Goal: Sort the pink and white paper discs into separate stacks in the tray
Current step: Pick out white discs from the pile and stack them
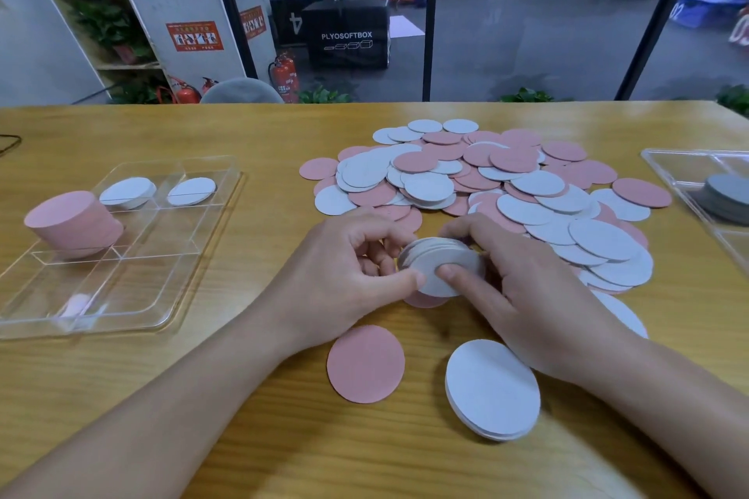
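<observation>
Squaring a small stack of white discs (pixel 439 267) on the tabletop (pixel 243 397): we are pinching it between left hand (pixel 348 275) and right hand (pixel 523 296). Next we are judging it needs carrying to the tray's (pixel 170 316) white stack (pixel 127 192).

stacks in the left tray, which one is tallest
The pink stack at the clear tray's left edge. It rises well above the two low white stacks in the far compartments.
</observation>
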`<state>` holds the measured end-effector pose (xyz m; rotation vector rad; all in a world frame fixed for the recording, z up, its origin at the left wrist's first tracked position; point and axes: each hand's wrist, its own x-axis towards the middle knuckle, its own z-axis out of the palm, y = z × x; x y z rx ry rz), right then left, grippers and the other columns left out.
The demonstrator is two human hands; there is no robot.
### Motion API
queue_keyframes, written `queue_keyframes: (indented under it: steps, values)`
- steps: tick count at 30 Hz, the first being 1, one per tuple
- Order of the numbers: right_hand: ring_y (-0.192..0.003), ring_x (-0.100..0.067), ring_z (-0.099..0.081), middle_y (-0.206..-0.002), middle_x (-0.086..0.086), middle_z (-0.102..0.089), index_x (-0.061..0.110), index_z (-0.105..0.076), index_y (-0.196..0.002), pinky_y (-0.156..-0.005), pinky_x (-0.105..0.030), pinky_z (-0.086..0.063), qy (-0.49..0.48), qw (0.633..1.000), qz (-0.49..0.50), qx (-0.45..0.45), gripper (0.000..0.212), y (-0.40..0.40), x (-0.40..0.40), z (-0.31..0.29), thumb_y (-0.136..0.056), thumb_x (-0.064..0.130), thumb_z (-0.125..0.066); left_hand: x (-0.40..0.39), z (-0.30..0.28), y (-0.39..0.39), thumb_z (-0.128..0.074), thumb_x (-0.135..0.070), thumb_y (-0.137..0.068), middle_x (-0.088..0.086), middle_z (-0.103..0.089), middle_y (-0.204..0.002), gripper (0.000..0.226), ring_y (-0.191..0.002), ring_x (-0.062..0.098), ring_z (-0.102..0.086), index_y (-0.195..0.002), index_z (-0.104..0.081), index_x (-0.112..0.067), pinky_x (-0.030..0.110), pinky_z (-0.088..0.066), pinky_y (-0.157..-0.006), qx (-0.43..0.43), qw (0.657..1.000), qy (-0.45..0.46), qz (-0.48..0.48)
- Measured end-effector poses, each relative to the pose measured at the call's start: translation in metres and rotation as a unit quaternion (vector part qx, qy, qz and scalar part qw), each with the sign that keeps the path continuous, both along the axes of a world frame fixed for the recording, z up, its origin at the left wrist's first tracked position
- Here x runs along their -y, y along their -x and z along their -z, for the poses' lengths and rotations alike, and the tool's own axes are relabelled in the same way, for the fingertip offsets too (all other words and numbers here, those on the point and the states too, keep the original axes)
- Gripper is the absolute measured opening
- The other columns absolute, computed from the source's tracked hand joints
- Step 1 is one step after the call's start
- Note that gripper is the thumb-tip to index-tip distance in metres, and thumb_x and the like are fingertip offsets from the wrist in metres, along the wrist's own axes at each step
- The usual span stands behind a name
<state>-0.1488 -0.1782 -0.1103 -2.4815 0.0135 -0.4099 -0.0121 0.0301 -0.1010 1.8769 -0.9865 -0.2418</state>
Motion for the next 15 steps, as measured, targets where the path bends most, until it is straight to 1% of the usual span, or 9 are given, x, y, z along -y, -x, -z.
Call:
queue_keyframes:
  steps: [3, 6, 8, 10, 12, 13, 15]
  values:
    - [-0.098, -0.001, -0.062, -0.099, 0.027, -0.066, 0.046, -0.05, -0.123, -0.077, -0.026, -0.048, 0.009, 0.999, -0.017, -0.033, 0.019, -0.004, 0.002, 0.003, -0.107, 0.051, -0.06, 0.002, 0.001, 0.005, -0.094, -0.014, -0.085, -0.004, -0.068, -0.097, 0.02, -0.08, 0.022, -0.067, -0.097, -0.082, -0.025, 0.045, -0.062, -0.07, -0.001, 1.0, -0.017, 0.021]
    - [-0.1, -0.003, -0.063, -0.103, 0.025, -0.068, 0.043, -0.054, -0.125, -0.079, -0.029, -0.05, -0.011, 0.999, -0.025, -0.045, 0.019, -0.007, 0.006, 0.0, -0.107, 0.049, -0.06, 0.003, 0.0, 0.006, -0.094, -0.017, -0.085, -0.005, -0.07, -0.093, 0.018, -0.078, 0.019, -0.068, -0.094, -0.082, -0.027, 0.038, -0.061, -0.069, 0.01, 1.0, -0.02, 0.01]
    - [-0.096, -0.005, -0.064, -0.102, 0.025, -0.068, 0.043, -0.056, -0.124, -0.075, -0.025, -0.05, -0.019, 0.998, -0.031, -0.047, 0.017, -0.006, 0.007, -0.003, -0.108, 0.048, -0.062, 0.004, 0.0, 0.006, -0.094, -0.015, -0.085, -0.005, -0.071, -0.091, 0.018, -0.074, 0.014, -0.066, -0.093, -0.082, -0.026, 0.031, -0.058, -0.066, 0.02, 1.0, -0.018, 0.008]
    - [-0.084, -0.011, -0.065, -0.095, 0.02, -0.069, 0.042, -0.061, -0.122, -0.068, -0.024, -0.048, -0.039, 0.998, -0.035, -0.041, 0.017, -0.003, 0.008, -0.007, -0.107, 0.05, -0.063, 0.005, 0.0, 0.007, -0.093, -0.011, -0.084, -0.004, -0.071, -0.093, 0.019, -0.076, 0.013, -0.067, -0.093, -0.082, -0.024, 0.028, -0.057, -0.068, 0.039, 0.999, -0.006, 0.004]
    - [-0.071, -0.013, -0.066, -0.087, 0.015, -0.069, 0.038, -0.067, -0.123, -0.065, -0.03, -0.05, -0.094, 0.995, -0.013, -0.021, 0.028, -0.001, 0.009, -0.014, -0.104, 0.058, -0.058, 0.004, -0.002, 0.009, -0.093, -0.007, -0.083, -0.004, -0.069, -0.095, 0.022, -0.082, 0.018, -0.069, -0.096, -0.082, -0.021, 0.03, -0.059, -0.074, 0.079, 0.996, 0.026, -0.005]
    - [-0.067, -0.014, -0.066, -0.087, 0.013, -0.069, 0.035, -0.07, -0.122, -0.065, -0.033, -0.05, -0.143, 0.99, 0.013, -0.015, 0.034, 0.0, 0.008, -0.019, -0.105, 0.06, -0.054, 0.004, -0.005, 0.01, -0.092, -0.004, -0.084, -0.004, -0.069, -0.098, 0.024, -0.085, 0.02, -0.069, -0.1, -0.083, -0.019, 0.03, -0.059, -0.076, 0.114, 0.992, 0.047, -0.009]
    - [-0.064, -0.023, -0.065, -0.086, 0.008, -0.069, 0.025, -0.074, -0.114, -0.063, -0.039, -0.046, -0.256, 0.964, 0.061, -0.026, 0.038, 0.003, 0.01, -0.026, -0.111, 0.055, -0.05, 0.003, -0.011, 0.014, -0.091, 0.001, -0.085, -0.001, -0.069, -0.105, 0.03, -0.09, 0.019, -0.07, -0.111, -0.084, -0.013, 0.028, -0.059, -0.08, 0.203, 0.975, 0.084, -0.014]
